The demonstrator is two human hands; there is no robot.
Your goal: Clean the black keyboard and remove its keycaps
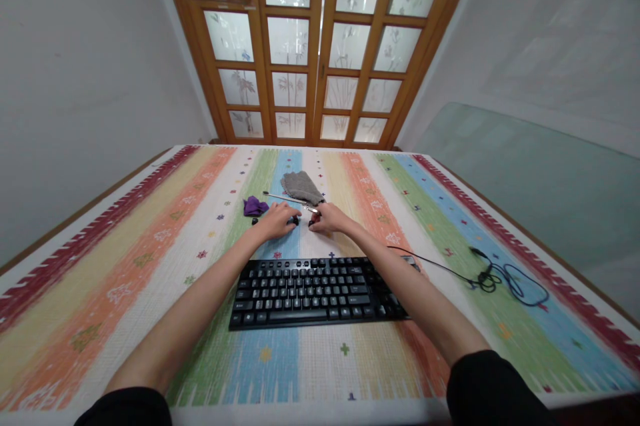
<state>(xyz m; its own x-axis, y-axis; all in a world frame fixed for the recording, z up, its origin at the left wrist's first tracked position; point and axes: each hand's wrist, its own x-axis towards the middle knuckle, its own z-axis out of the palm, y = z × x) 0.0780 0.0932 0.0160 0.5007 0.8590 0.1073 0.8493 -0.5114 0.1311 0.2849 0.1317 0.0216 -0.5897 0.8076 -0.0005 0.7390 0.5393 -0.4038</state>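
My left hand (279,219) reaches past the keyboard, its fingers curled over a small black object (295,220) whose kind I cannot make out. Just to its right, my right hand (330,218) is closed around a small dark-red and black object (315,218). A shiny metal piece (310,209) shows by its fingertips. Beneath both forearms lies a black keyboard (305,293), its right end partly covered by my right arm. Behind the hands are a grey knitted cloth (302,186) and a thin rod (283,197) with a dark tip. A crumpled purple cloth (255,206) lies left of my left hand.
A black cable (440,265) runs from the keyboard to a loose coil on the right. The striped tablecloth (165,266) covers the table. Wooden glass-paned doors (320,46) stand beyond the far edge, and a pale green panel (530,193) leans at the right wall.
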